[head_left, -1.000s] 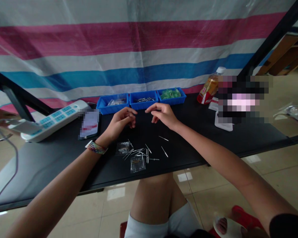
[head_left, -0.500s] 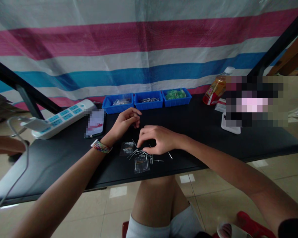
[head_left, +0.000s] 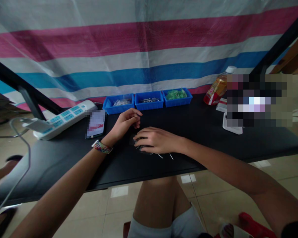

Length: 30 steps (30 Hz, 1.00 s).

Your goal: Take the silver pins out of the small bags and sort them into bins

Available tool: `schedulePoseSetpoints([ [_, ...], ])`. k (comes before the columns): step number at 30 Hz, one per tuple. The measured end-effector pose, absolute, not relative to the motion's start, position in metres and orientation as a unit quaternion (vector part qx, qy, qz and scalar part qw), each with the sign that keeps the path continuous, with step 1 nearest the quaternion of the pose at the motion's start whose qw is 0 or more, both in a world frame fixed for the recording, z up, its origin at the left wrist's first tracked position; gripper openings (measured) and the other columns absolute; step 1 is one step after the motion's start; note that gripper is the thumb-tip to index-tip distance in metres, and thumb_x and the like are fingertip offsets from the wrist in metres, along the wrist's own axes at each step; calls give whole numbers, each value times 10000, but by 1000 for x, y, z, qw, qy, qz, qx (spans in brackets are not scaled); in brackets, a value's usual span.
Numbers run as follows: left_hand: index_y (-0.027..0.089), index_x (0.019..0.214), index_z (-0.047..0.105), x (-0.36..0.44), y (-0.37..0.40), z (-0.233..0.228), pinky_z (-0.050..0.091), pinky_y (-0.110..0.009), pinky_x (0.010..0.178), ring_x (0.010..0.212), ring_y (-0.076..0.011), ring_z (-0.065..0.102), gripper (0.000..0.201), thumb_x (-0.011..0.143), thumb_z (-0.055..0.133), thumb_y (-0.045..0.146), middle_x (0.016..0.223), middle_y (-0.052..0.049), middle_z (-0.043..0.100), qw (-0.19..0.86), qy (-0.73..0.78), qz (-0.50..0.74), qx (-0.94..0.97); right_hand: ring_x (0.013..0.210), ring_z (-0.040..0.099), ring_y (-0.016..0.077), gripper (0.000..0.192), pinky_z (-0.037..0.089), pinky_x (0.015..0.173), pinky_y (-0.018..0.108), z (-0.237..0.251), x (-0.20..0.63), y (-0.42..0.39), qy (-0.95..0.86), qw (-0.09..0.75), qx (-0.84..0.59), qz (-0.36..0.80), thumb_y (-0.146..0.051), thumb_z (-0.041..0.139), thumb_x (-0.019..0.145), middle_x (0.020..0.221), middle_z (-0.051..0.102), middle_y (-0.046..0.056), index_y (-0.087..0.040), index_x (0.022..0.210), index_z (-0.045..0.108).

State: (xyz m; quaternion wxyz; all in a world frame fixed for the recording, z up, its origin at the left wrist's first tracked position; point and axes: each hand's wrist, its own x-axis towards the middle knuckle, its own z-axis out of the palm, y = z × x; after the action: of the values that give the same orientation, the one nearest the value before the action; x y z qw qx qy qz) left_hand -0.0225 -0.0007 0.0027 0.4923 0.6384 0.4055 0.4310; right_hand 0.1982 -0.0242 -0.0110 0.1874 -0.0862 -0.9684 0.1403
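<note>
My right hand point(head_left: 155, 140) lies low and palm down over a small heap of thin silver metal pins point(head_left: 171, 156), which look like blind rivets. Its fingers are stretched and slightly apart, covering most of the heap. Clear plastic bags point(head_left: 145, 149) show only in part at the fingertips. Two pins poke out below the palm. To the upper left, my left hand point(head_left: 127, 120) rests on the black table point(head_left: 201, 138) with loosely bent fingers and nothing visible in them. A woven bracelet point(head_left: 103, 147) is on the left wrist.
Along the back stand three blue bins: one with clear bags point(head_left: 118, 109), one with metal pins point(head_left: 149, 105), one with green packets point(head_left: 178, 101). A power strip point(head_left: 64, 120) and phone point(head_left: 96, 124) lie left. At right are a bottle point(head_left: 218, 87) and white tray point(head_left: 232, 127).
My right hand has flattened from a curved pinch pose onto the heap. The pins and clear bags have been drawn together under its fingers. My left hand has stayed in place.
</note>
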Motion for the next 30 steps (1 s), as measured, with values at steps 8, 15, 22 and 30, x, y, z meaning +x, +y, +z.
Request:
schedulePoseSetpoints([
  [8,169,1053,673,-21,-3,7,496,-264,610,619,-148,639,227,885,721,314,721,14,666,482,416,423,645,1192,705,229,170,522,1086,402,-5,210,4,-890,306,-158,298,-162,648,1030,1224,760,119,-167,1132,785],
  [15,172,1004,687,-21,-2,4,492,-254,583,627,-148,640,196,849,730,283,735,7,650,461,416,417,664,667,603,143,203,413,632,271,38,264,26,-862,45,-335,378,-313,848,821,725,692,4,-159,782,722],
  [22,170,986,696,-18,-3,1,509,-253,588,625,-147,632,177,840,705,270,735,-3,660,464,417,385,680,611,599,132,77,384,581,260,40,267,18,-852,-99,-358,368,-198,834,753,666,690,-17,-176,759,760],
  [30,177,994,714,-17,-5,5,386,-226,479,574,-135,584,224,884,705,372,764,-14,661,427,449,379,687,646,634,136,99,447,617,261,14,255,36,-834,139,-339,412,-195,781,817,730,689,-4,-163,821,687],
])
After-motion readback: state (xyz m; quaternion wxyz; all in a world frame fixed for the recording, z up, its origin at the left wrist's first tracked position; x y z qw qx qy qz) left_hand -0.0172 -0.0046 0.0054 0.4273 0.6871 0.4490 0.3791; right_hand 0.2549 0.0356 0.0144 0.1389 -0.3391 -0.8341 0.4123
